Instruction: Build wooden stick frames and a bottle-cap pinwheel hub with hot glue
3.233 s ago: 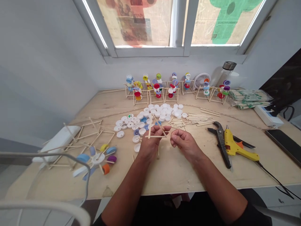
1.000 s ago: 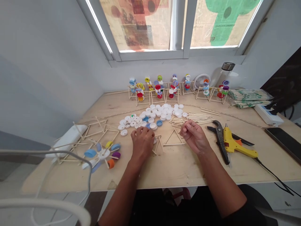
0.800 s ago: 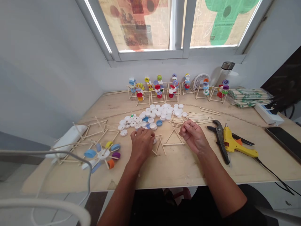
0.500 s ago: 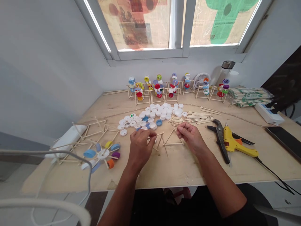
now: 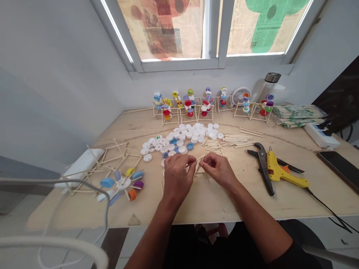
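Near the middle of the worktop [image 5: 232,205], my left hand [image 5: 178,175] pinches a thin wooden stick [image 5: 196,160], its long axis slanting up and right toward my right hand [image 5: 218,175]. Those curled fingers [image 5: 206,160] touch a small stick triangle [image 5: 199,170]; I cannot tell whether they grip it. Farther off lie white bottle caps [image 5: 190,134].

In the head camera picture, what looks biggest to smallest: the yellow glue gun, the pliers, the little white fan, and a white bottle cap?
1. Yellow glue gun and pliers: they look about the same, so I can't rank them.
2. Little white fan, though it's farther away.
3. White bottle cap.
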The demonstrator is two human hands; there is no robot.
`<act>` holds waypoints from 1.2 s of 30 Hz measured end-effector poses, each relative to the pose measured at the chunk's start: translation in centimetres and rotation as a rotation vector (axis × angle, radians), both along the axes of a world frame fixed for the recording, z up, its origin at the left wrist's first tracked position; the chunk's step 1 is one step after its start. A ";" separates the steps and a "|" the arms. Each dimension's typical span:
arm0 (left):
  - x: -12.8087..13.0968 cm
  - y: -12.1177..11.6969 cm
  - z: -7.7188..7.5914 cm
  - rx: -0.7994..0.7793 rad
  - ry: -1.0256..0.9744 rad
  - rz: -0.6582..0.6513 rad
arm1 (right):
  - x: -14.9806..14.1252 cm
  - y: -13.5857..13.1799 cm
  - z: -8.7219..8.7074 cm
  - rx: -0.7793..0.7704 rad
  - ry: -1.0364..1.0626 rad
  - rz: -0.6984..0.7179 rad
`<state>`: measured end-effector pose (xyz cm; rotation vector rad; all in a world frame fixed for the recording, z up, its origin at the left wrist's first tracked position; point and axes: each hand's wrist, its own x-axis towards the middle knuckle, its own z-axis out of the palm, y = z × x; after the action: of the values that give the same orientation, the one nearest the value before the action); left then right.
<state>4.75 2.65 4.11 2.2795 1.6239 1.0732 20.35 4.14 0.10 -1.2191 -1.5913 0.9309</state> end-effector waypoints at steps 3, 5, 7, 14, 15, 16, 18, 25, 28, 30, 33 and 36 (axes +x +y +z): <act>0.2 -0.1 0.1 -0.007 -0.024 -0.010 | 0.0 0.0 0.1 0.061 -0.046 -0.022; 0.2 -0.3 0.0 -0.021 -0.073 -0.015 | 0.0 -0.1 0.3 0.089 -0.085 -0.027; 0.2 -0.5 -0.3 -0.044 -0.148 -0.019 | 0.0 -0.2 0.5 0.120 -0.111 -0.037; 0.1 -1.6 -2.4 -0.211 -0.330 -0.161 | 0.1 -0.3 0.7 0.148 -0.186 -0.090; 0.0 -1.7 -2.6 -0.243 -0.351 -0.185 | 0.1 -0.3 0.7 0.146 -0.187 -0.086; -0.1 -1.8 -2.7 -0.274 -0.381 -0.209 | 0.1 -0.3 0.7 0.144 -0.188 -0.084; -0.3 -1.8 -2.8 -0.326 -0.455 -0.262 | 0.0 -0.3 0.7 0.139 -0.189 -0.089; -0.1 -1.7 -3.0 -0.375 -0.404 -0.391 | 0.0 -0.5 1.1 0.088 -0.144 -0.067; 0.4 -1.6 -3.0 -0.306 -0.361 -0.353 | 0.1 -0.5 1.0 0.081 -0.132 -0.055; 0.6 -1.5 -3.1 -0.268 -0.332 -0.348 | 0.1 -0.4 0.9 0.082 -0.122 -0.060; 0.6 -1.4 -3.1 -0.207 -0.298 -0.317 | 0.2 -0.2 0.8 0.104 -0.140 -0.074; 0.6 -1.2 -3.1 -0.157 -0.273 -0.218 | 0.1 -0.3 0.8 0.124 -0.179 -0.075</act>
<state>5.34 1.42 1.02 2.0479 1.2753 1.1032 20.46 3.86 0.86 -1.2942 -1.7043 0.6814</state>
